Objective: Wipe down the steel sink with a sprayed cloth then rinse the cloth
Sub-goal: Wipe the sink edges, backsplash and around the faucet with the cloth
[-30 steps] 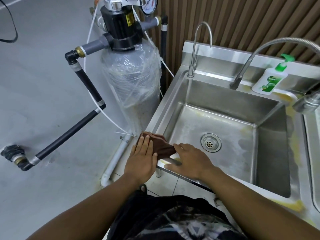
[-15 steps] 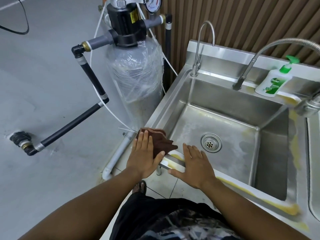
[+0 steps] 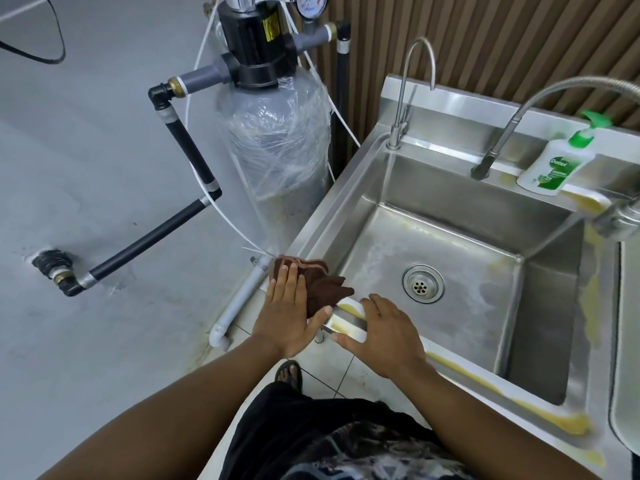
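Brown cloth (image 3: 322,285): on sink (image 3: 467,188) corner rim, lower centre
Left hand (image 3: 289,317): flat, pressing cloth
Right hand (image 3: 384,330): flat on rim, empty
Tip: even pressure, follow rim

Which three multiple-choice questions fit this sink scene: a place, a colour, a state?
1. Where does the cloth lie? A. over the drain B. on the sink's front left corner C. on the floor
2. What colour is the pump of the soap bottle? A. red B. blue C. green
3. How does the left hand rest on the cloth? A. flat, fingers straight B. as a fist C. pinching it
Answers: 1 B, it sits on that corner; 2 C, the pump is green; 3 A, the fingers lie straight.
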Available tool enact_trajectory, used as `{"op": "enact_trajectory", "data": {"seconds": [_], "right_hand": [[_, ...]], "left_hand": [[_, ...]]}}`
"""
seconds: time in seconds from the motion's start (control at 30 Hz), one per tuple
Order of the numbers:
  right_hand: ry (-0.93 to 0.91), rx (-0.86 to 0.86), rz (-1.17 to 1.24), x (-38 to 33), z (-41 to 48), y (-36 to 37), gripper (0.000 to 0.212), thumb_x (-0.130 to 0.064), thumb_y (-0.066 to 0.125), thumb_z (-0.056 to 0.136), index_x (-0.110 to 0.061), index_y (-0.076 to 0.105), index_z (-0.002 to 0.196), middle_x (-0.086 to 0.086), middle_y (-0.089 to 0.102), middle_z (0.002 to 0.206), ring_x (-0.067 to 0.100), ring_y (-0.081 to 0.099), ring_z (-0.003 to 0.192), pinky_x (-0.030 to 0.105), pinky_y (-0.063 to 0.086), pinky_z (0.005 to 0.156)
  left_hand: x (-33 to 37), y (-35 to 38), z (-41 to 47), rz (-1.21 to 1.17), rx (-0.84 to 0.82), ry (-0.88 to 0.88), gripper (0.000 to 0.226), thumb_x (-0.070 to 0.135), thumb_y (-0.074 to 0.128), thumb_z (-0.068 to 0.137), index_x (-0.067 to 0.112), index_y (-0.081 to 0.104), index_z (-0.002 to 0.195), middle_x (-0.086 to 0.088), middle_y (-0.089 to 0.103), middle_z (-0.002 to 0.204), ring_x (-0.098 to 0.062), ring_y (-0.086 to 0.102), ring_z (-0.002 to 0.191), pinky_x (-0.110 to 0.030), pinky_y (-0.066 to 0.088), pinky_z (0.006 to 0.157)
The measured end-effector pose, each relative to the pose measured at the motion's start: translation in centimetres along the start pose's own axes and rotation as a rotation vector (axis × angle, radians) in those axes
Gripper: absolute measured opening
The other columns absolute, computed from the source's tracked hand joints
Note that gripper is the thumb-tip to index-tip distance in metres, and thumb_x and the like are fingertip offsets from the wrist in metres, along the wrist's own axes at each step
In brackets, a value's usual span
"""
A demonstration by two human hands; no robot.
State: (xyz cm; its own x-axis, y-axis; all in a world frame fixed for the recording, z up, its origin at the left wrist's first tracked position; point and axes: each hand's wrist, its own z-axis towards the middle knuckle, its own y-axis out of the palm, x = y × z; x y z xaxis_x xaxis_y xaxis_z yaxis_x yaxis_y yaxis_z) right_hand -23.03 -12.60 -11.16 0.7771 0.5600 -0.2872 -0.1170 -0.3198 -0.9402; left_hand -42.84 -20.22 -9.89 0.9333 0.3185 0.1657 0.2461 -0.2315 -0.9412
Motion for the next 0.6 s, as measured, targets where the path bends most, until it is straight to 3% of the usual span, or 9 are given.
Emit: {"op": "enact_trajectory", "data": {"seconds": [0.17,0.33,0.5,0.6], "right_hand": [[0.032,-0.005,-0.037,0.3,-0.8,-0.5,0.097,-0.089,0.030,0.078,-0.017,0.048,0.141,0.013,0.029,0.161,0.030,0.034,0.144,0.044,0.034,0.112],[0.055,-0.013,-0.057,1.5,-2.2,-0.7,0.096,-0.089,0.026,0.080,-0.021,0.041,0.145,0.011,0.020,0.164,0.029,0.035,0.144,0.042,0.034,0.112],[0.069,0.014,-0.042,1.5,-2.3,-0.1,0.094,-0.089,0.029,0.080,-0.021,0.046,0.142,0.011,0.027,0.163,0.029,0.042,0.139,0.043,0.040,0.107],[0.060,0.002,-0.054,1.5,-2.2,-0.1,0.092,-0.089,0.028,0.081,-0.022,0.042,0.143,0.010,0.024,0.164,0.028,0.039,0.141,0.042,0.038,0.108]], "left_hand": [[-0.8,-0.2,-0.4,0.015,-0.023,0.051,0.102,0.077,0.003,0.088,0.005,-0.001,0.159,-0.013,-0.013,0.167,-0.023,-0.023,0.151,-0.039,-0.015,0.121],[-1.3,-1.0,1.3,0.033,0.008,-0.004,0.119,0.083,-0.021,0.074,0.003,0.001,0.158,-0.017,-0.011,0.167,-0.028,-0.017,0.153,-0.043,-0.009,0.123],[1.6,0.1,-1.1,0.009,-0.001,0.008,0.108,0.082,0.002,0.086,0.001,0.006,0.159,-0.017,-0.001,0.167,-0.029,-0.015,0.154,-0.046,-0.004,0.125],[1.3,0.5,-1.0,0.018,-0.018,0.010,0.105,0.081,0.003,0.088,0.004,0.004,0.159,-0.015,0.001,0.168,-0.026,-0.012,0.154,-0.044,-0.004,0.126]]}}
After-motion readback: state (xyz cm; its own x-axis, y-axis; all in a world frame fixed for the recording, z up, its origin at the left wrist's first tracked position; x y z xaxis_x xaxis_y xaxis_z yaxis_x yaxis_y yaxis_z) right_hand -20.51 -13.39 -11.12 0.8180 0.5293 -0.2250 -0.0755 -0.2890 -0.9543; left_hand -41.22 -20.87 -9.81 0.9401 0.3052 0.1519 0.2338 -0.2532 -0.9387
